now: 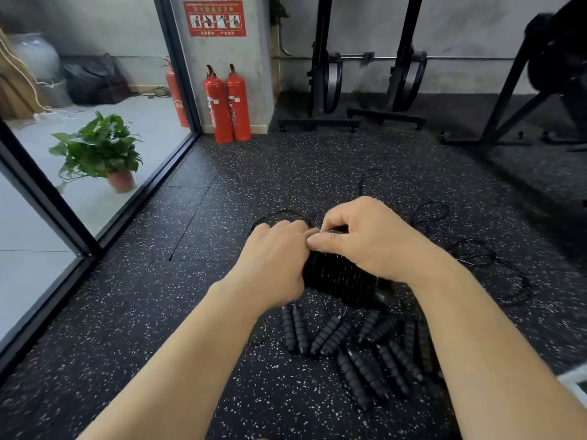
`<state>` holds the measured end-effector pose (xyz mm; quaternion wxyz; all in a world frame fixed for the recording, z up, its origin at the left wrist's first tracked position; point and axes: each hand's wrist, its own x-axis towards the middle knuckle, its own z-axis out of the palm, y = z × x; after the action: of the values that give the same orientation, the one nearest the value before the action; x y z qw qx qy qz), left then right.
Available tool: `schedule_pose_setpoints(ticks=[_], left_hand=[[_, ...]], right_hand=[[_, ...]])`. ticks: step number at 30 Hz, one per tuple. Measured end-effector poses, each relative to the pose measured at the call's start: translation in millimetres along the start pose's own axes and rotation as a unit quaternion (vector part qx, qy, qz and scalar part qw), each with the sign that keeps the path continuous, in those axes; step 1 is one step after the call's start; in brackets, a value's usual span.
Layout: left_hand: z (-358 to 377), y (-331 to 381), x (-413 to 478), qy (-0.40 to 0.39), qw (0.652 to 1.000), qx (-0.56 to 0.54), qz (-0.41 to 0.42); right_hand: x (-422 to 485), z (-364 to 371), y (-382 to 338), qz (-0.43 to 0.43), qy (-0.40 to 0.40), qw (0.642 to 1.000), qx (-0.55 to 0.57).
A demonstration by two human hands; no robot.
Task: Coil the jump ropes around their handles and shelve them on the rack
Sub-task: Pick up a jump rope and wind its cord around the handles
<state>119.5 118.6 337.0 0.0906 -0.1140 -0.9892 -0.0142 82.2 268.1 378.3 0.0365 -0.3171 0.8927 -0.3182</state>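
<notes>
Both hands meet over a black jump rope bundle (340, 279) held above the floor, thin cord wound tightly round its ribbed handles. My left hand (274, 258) grips the bundle's left end. My right hand (365, 239) pinches the cord at the bundle's top with thumb and fingers. Loose black cord (428, 214) trails from the bundle in loops over the floor to the right. Below the hands, several more black ribbed jump rope handles (359, 347) lie in pairs on the floor.
The floor is black speckled rubber (222, 217). Two red fire extinguishers (227, 104) stand by a pillar ahead. Black equipment stands (320, 119) line the back wall. A glass partition (95, 198) with a potted plant (101, 150) behind it runs along the left.
</notes>
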Motion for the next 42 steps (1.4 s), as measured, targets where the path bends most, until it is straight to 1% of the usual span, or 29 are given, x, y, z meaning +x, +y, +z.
schedule_pose_setpoints(ticks=[2,5,7,9,11,13,14,15,16,17,18,19,20,21,22,23,25,26,29,30,31,34,38,39,40,42], left_hand=[[-2,-1,-2,-0.016,0.999,-0.027,0.031],[-7,1,-6,-0.045,0.992,-0.104,0.050],[-15,6,-11,-0.065,0.979,-0.182,0.057],[-20,9,-16,-0.090,0.959,-0.261,0.065],[-21,9,-20,-0.103,0.946,-0.301,0.065],[-20,8,-22,-0.111,0.933,-0.339,0.046],[-19,7,-22,-0.115,0.925,-0.360,0.036],[-19,6,-22,-0.117,0.918,-0.377,0.027],[-19,6,-22,-0.117,0.912,-0.393,0.016],[-20,5,-23,-0.114,0.906,-0.408,0.002],[-20,5,-23,-0.112,0.896,-0.429,-0.017],[-20,4,-23,-0.114,0.878,-0.463,-0.039],[-20,4,-24,-0.120,0.851,-0.507,-0.062],[-20,4,-25,-0.126,0.819,-0.555,-0.079],[-21,3,-25,-0.127,0.790,-0.593,-0.086],[-21,3,-25,-0.124,0.768,-0.623,-0.088],[-20,1,-24,-0.115,0.720,-0.678,-0.091],[-21,0,-23,-0.111,0.692,-0.707,-0.099],[-19,-2,-21,-0.097,0.595,-0.787,-0.130],[-19,-3,-20,-0.091,0.570,-0.805,-0.138],[-19,-4,-20,-0.086,0.553,-0.816,-0.146],[-19,-4,-19,-0.083,0.523,-0.830,-0.174],[-22,-4,-14,-0.064,0.460,-0.856,-0.227],[-22,-5,-13,-0.059,0.457,-0.855,-0.236],[-23,-6,-13,-0.054,0.467,-0.848,-0.245],[-22,-8,-14,-0.041,0.514,-0.816,-0.261]], right_hand=[[0,-2,10,0.008,-0.014,0.996,0.084],[-2,-9,23,0.029,-0.039,0.980,0.192],[-2,-9,34,0.049,-0.082,0.965,0.245],[-3,-6,43,0.081,-0.118,0.944,0.297],[-4,-4,46,0.086,-0.171,0.924,0.330],[0,-2,52,0.116,-0.197,0.908,0.350],[0,1,59,0.116,-0.211,0.907,0.346],[2,4,63,0.120,-0.216,0.902,0.354],[5,8,67,0.105,-0.200,0.905,0.362],[9,12,73,0.090,-0.167,0.907,0.377],[9,15,74,0.116,-0.117,0.902,0.398],[7,14,71,0.133,-0.090,0.892,0.422],[5,14,66,0.147,-0.108,0.877,0.444],[2,17,64,0.153,-0.147,0.864,0.456],[-1,16,58,0.158,-0.162,0.856,0.464],[-1,16,51,0.158,-0.174,0.855,0.463],[3,16,49,0.166,-0.168,0.852,0.467],[3,18,45,0.170,-0.153,0.861,0.454],[4,25,40,0.171,-0.147,0.855,0.468],[3,25,36,0.178,-0.147,0.851,0.472],[3,26,35,0.181,-0.150,0.849,0.474],[3,26,31,0.189,-0.175,0.839,0.480],[6,28,29,0.204,-0.195,0.833,0.477],[7,29,28,0.208,-0.194,0.836,0.469],[8,29,26,0.212,-0.193,0.841,0.459],[8,27,21,0.217,-0.189,0.850,0.442]])
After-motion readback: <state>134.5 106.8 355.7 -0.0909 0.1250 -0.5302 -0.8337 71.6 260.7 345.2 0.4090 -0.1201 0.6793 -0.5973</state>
